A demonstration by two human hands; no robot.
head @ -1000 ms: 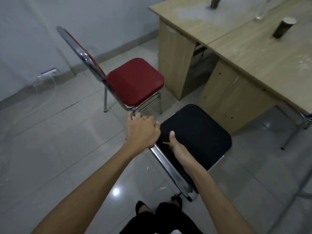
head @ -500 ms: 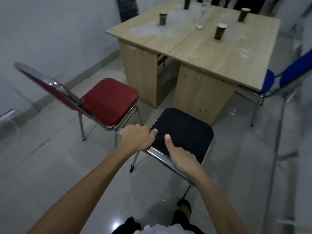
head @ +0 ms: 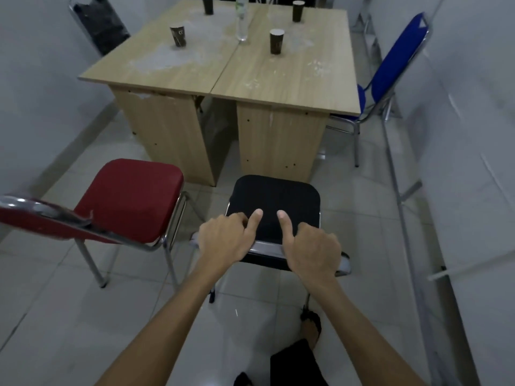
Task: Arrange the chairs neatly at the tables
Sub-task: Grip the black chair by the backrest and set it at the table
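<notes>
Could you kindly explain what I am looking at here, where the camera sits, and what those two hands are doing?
No machine is involved: the camera is worn on a person's head and looks forward and down, so you see their own arms. The left hand and right hand both grip the metal top of the backrest of the black chair, thumbs pointing forward. Its seat faces the end of the tables, two wooden ones set side by side. Four dark paper cups, such as the nearest cup, and a clear bottle stand on them. A red chair stands to the left, a blue chair at the right side, and another black chair at the far left corner.
</notes>
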